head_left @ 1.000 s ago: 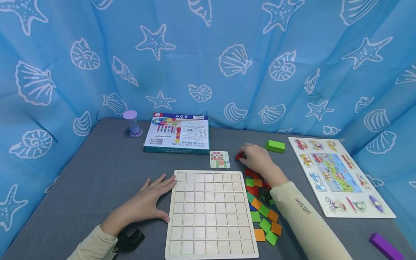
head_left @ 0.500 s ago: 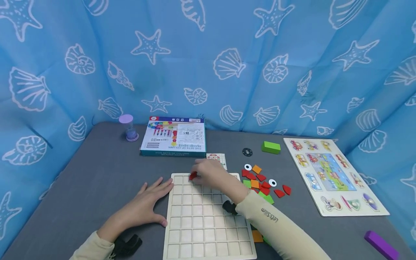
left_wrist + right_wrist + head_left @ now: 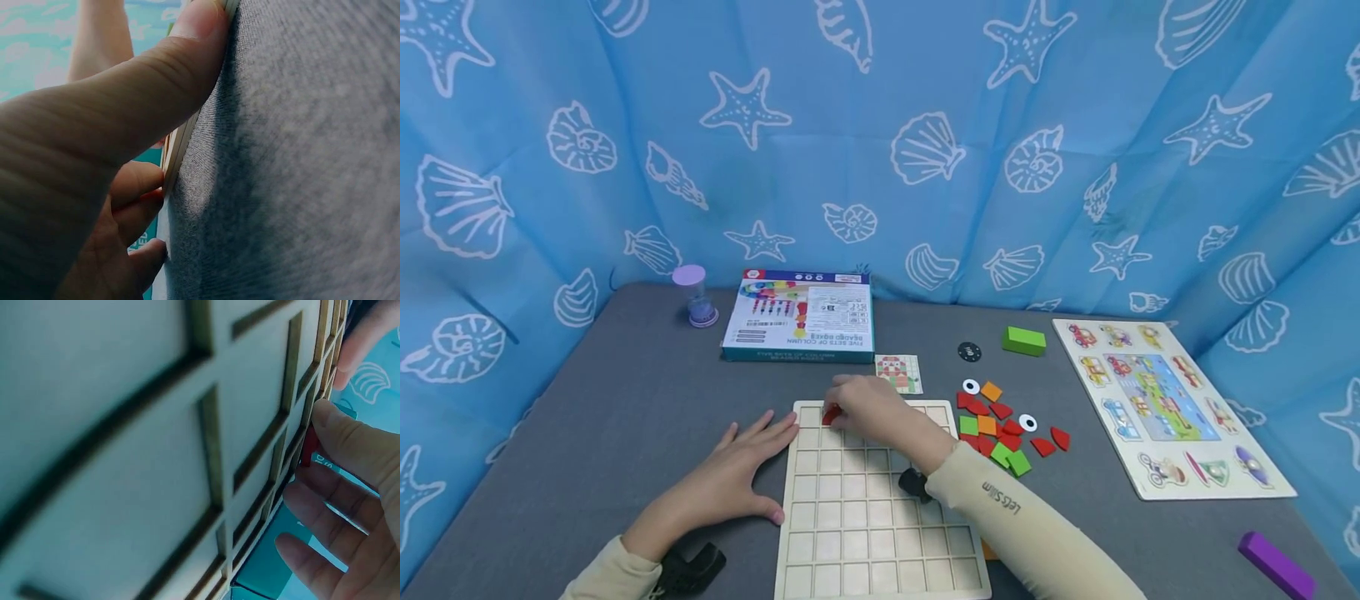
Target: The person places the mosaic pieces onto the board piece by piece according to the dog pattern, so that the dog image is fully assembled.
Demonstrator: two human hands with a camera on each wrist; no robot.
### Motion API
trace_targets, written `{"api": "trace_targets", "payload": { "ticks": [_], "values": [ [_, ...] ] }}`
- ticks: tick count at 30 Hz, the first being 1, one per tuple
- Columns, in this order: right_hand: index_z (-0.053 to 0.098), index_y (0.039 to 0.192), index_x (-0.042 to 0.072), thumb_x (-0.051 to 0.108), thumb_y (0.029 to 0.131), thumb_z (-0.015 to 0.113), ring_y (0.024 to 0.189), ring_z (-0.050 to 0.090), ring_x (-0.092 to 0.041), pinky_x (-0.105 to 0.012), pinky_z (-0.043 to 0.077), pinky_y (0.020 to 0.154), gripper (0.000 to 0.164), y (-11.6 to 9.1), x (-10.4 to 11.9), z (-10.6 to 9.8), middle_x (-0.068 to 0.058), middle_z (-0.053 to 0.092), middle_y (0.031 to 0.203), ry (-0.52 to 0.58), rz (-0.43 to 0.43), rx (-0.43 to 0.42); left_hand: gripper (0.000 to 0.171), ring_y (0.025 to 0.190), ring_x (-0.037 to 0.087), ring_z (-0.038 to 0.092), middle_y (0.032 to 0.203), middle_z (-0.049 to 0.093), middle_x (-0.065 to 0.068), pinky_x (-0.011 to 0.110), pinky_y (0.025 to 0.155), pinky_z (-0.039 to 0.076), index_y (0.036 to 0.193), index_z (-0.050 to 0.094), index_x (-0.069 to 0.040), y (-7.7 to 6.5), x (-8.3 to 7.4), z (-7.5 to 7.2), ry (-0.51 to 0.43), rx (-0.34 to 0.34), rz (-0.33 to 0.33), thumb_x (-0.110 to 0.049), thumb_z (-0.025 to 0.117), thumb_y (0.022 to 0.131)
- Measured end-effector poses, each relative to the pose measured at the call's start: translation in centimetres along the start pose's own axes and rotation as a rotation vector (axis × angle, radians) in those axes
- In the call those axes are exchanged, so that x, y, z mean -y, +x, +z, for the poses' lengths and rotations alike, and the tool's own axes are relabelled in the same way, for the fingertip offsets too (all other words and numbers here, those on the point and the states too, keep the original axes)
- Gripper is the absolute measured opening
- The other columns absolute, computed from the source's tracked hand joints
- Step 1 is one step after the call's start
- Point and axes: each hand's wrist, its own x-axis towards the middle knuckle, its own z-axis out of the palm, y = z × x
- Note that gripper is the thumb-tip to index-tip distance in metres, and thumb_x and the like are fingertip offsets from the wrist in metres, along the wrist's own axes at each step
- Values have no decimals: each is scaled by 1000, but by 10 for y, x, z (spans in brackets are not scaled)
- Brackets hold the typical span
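Observation:
My right hand [image 3: 871, 408] pinches a small red tile [image 3: 831, 415] between thumb and index finger, over the far row of the wooden grid board [image 3: 850, 521], near its far left corner. In the right wrist view the red tile [image 3: 309, 446] is right at the grid's ridges, its lower part hidden. My left hand [image 3: 733, 477] lies beside the board's left edge with fingers spread. Its thumb [image 3: 200, 25] and fingertips touch that edge in the left wrist view. Beyond the board lies a small picture card [image 3: 906, 374], partly behind my right hand.
Several loose red, green and orange tiles [image 3: 989, 425] and white ring pieces [image 3: 1027, 423] lie right of the board. Farther back are a black disc [image 3: 969, 352], a green block [image 3: 1024, 341], a box [image 3: 797, 317] and an hourglass [image 3: 697, 296]. A vehicle puzzle [image 3: 1172, 467] and purple bar [image 3: 1276, 565] lie right.
My right hand has carried the red tile from the loose pieces leftward to the board's far row, then slightly further left. My left hand stays at the board's edge.

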Motion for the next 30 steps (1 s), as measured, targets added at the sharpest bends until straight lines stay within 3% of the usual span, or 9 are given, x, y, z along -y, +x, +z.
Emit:
{"api": "trace_targets", "payload": {
  "ticks": [5, 9, 12, 17, 22, 30],
  "values": [
    [69, 95, 21, 28, 76, 69, 70, 51, -2, -16, 43, 60, 20, -3, -2, -1, 8, 58, 85, 7, 5, -8, 108, 136, 26, 10, 147, 18, -5, 64, 98, 4, 141, 26, -20, 1, 0, 0, 4, -7, 5, -63, 68, 51],
    [66, 103, 20, 27, 77, 69, 80, 55, -6, -22, 46, 66, 27, -20, -18, -14, 5, 60, 94, 43, 47, -49, 109, 136, 26, 9, 147, 18, -5, 64, 98, 4, 141, 26, -20, 2, -1, 0, 9, -2, -7, -63, 68, 50],
    [66, 102, 17, 22, 76, 70, 77, 55, -10, -25, 45, 60, 26, -44, -43, -28, 3, 61, 89, 49, 147, -126, 109, 136, 25, 9, 147, 18, -6, 63, 99, 3, 141, 26, -20, 2, -2, 0, 8, 2, -9, -62, 69, 50],
    [66, 98, 13, 23, 75, 71, 62, 47, -11, -25, 40, 50, 26, -91, -100, -33, 2, 55, 76, 10, 396, -229, 109, 136, 26, 9, 147, 18, -5, 63, 99, 3, 141, 26, -20, 1, -1, 0, -2, -5, -6, -62, 69, 50],
    [65, 100, 10, 29, 77, 69, 62, 47, -13, -27, 40, 52, 30, -125, -143, -22, -1, 55, 75, 68, 596, -134, 109, 136, 26, 10, 147, 19, -5, 64, 98, 4, 141, 26, -19, 0, 0, 1, -3, -2, 5, -64, 67, 50],
    [66, 96, 9, 29, 76, 69, 67, 50, -15, -32, 45, 59, 29, -131, -151, -13, -4, 58, 82, 139, 638, -98, 109, 136, 27, 9, 147, 19, -5, 64, 97, 4, 141, 26, -20, 0, 2, 2, -16, 6, -4, -64, 67, 50]
  ]
}}
